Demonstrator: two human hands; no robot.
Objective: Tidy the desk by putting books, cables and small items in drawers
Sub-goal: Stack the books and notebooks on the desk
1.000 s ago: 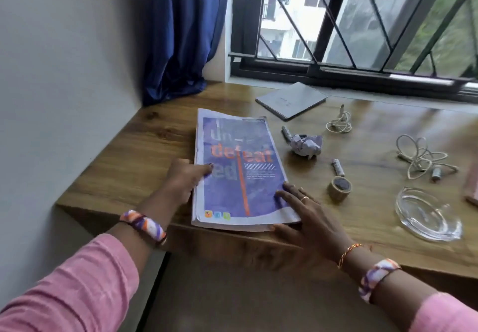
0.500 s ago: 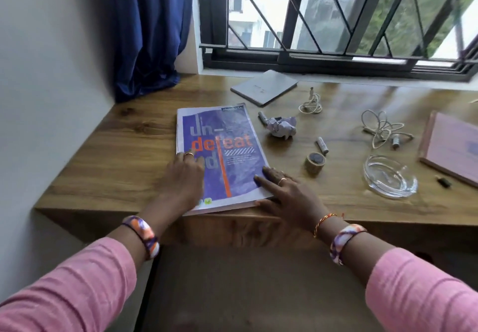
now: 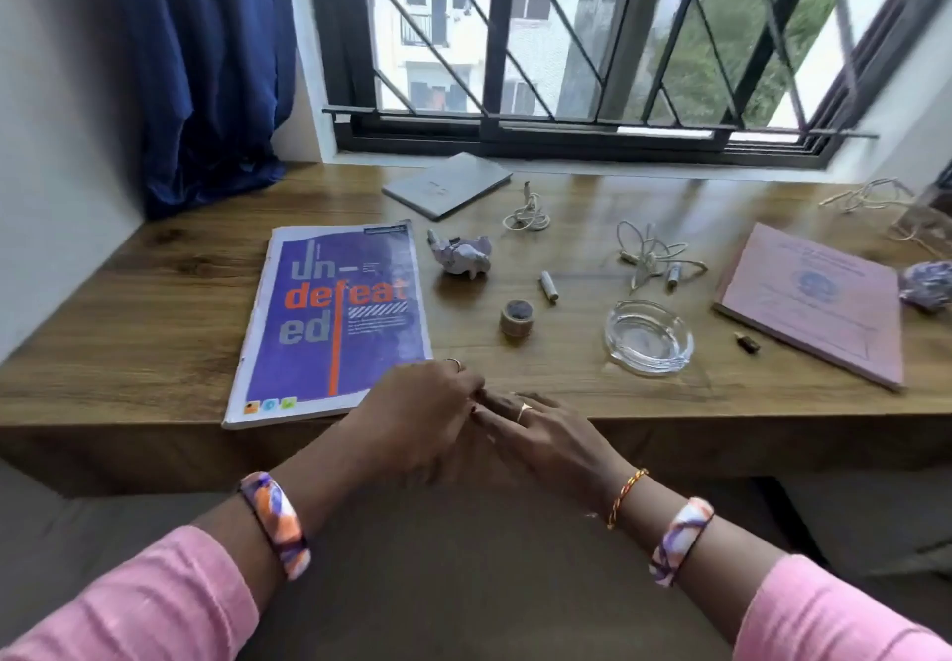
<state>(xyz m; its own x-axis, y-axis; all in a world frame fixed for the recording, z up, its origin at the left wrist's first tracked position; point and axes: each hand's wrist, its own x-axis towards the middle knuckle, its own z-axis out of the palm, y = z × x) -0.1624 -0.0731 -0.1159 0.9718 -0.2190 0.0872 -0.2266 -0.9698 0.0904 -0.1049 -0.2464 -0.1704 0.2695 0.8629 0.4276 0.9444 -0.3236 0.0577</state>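
Note:
A purple book [image 3: 335,320] titled "undefeated" lies at the wooden desk's [image 3: 154,300] near left edge. My left hand [image 3: 417,413] sits over its near right corner, fingers bent down; whether it grips the book is hidden. Beside it my right hand [image 3: 541,433] lies flat on the desk edge, straight fingers reaching to my left hand's fingertips. Further back lie a grey notebook [image 3: 448,185], a pink book [image 3: 814,300] at the right, a coiled white cable [image 3: 528,212], a looser cable [image 3: 654,258], and a third cable [image 3: 865,196] at far right.
Small things are scattered mid-desk: crumpled paper [image 3: 461,256], a tape roll [image 3: 516,318], a short stick [image 3: 549,287], a glass ashtray [image 3: 648,336], a tiny dark item [image 3: 747,342], a purple paper ball [image 3: 927,284]. Wall and blue curtain [image 3: 206,68] bound the left, barred window the back.
My left hand slid off the book's left side across to its near right corner. My right hand drew back toward the desk edge, meeting the left. The view rose and widened rightward.

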